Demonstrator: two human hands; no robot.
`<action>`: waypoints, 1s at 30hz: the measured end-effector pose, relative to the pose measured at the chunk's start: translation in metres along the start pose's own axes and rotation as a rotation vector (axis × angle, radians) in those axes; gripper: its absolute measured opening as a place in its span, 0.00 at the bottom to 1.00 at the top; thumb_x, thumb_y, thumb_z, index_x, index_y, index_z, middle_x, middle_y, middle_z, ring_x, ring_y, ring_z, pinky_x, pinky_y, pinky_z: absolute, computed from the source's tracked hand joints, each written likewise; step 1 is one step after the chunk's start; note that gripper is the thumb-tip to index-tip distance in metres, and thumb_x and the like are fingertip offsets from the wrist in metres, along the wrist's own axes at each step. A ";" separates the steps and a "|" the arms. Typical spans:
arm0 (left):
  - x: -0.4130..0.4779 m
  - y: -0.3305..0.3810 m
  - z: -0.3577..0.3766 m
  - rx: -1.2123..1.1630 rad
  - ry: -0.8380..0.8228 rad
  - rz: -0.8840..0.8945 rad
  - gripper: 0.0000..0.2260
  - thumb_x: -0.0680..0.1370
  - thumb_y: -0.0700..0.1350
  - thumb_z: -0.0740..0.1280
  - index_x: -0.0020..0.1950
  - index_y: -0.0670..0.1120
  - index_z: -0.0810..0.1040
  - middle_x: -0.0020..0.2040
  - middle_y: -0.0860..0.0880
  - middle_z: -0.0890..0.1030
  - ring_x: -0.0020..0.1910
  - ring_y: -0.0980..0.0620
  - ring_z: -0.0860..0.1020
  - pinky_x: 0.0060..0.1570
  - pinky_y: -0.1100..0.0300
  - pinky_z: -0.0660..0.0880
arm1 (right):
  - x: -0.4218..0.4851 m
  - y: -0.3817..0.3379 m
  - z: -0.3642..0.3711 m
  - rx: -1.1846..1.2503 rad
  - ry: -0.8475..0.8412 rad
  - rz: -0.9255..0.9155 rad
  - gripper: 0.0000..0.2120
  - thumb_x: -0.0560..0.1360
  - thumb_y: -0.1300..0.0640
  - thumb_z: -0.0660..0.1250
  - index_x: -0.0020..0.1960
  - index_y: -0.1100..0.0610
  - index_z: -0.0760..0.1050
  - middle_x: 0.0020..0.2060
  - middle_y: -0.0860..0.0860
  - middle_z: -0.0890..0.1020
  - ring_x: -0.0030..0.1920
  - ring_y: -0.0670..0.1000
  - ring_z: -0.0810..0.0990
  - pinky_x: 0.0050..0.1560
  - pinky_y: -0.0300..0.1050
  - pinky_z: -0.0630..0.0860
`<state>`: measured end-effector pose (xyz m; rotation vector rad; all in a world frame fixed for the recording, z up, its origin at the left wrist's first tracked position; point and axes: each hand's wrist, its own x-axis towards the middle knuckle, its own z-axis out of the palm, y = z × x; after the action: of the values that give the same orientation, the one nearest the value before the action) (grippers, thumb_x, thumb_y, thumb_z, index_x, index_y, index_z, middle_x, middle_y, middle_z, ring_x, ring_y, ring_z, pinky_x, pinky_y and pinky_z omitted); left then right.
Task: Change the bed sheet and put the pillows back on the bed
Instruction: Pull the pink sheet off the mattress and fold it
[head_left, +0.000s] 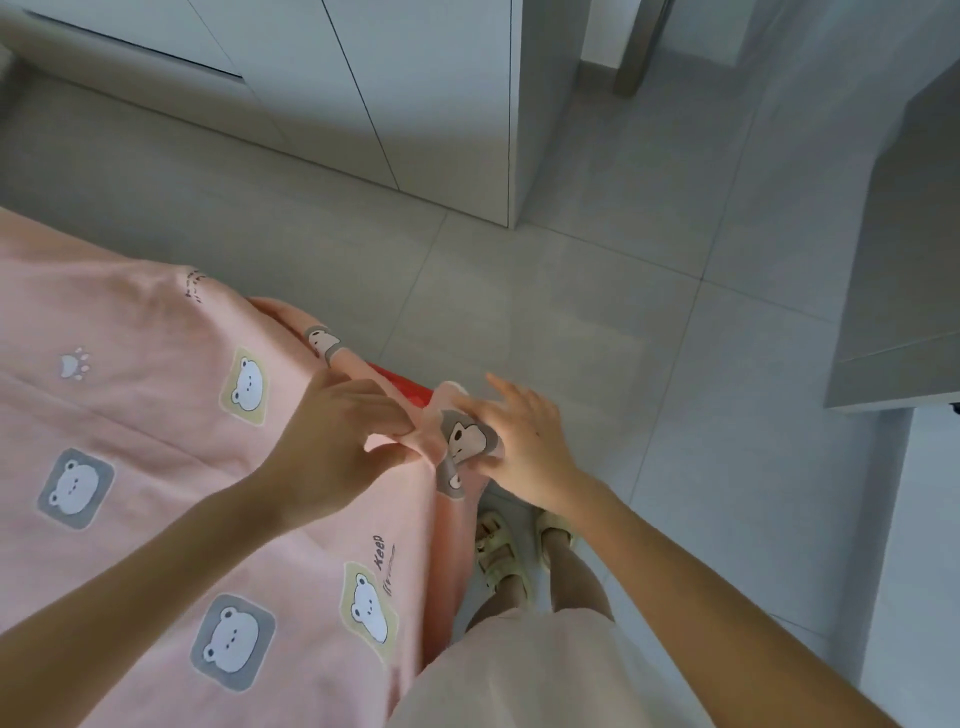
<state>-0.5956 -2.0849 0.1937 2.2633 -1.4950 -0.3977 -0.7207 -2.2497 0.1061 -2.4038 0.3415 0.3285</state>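
Note:
A pink bed sheet (156, 415) printed with bear faces covers the bed on the left. Both hands work at its corner by the bed's edge. My left hand (337, 441) pinches a fold of the sheet between thumb and fingers. Just to its right, my right hand (519, 441) grips the bunched corner with a brown bear print, the index finger sticking out. A strip of red (410, 389) shows under the sheet at the corner. No pillows are in view.
Grey tiled floor (623, 312) lies to the right of the bed. White wardrobe doors (415, 104) stand beyond it, and a grey cabinet (909, 286) is at the right edge. My feet in pale sandals (509, 551) stand close to the bed corner.

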 end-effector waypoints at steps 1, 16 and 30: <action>-0.002 -0.001 -0.007 -0.012 0.015 0.002 0.10 0.69 0.56 0.64 0.34 0.51 0.78 0.33 0.67 0.70 0.37 0.67 0.67 0.41 0.60 0.58 | 0.007 0.000 0.001 -0.033 -0.011 -0.046 0.21 0.72 0.53 0.71 0.65 0.49 0.75 0.71 0.54 0.68 0.71 0.58 0.62 0.69 0.57 0.53; 0.047 0.021 -0.003 0.237 -0.041 -0.019 0.04 0.67 0.49 0.68 0.36 0.53 0.83 0.35 0.60 0.82 0.38 0.57 0.78 0.48 0.58 0.60 | -0.056 0.076 -0.135 -0.252 0.249 -0.499 0.15 0.72 0.49 0.59 0.31 0.56 0.66 0.26 0.49 0.70 0.30 0.50 0.69 0.30 0.41 0.60; 0.081 0.091 -0.048 0.365 0.241 -0.385 0.05 0.70 0.46 0.69 0.41 0.51 0.85 0.41 0.55 0.85 0.43 0.56 0.78 0.62 0.74 0.48 | -0.042 0.055 -0.251 -0.165 0.042 -0.851 0.13 0.66 0.59 0.67 0.28 0.56 0.66 0.23 0.48 0.68 0.25 0.52 0.69 0.26 0.39 0.66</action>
<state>-0.6167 -2.1830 0.2773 2.7770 -1.0770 0.0548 -0.7421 -2.4494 0.2727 -2.4660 -0.7081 -0.0895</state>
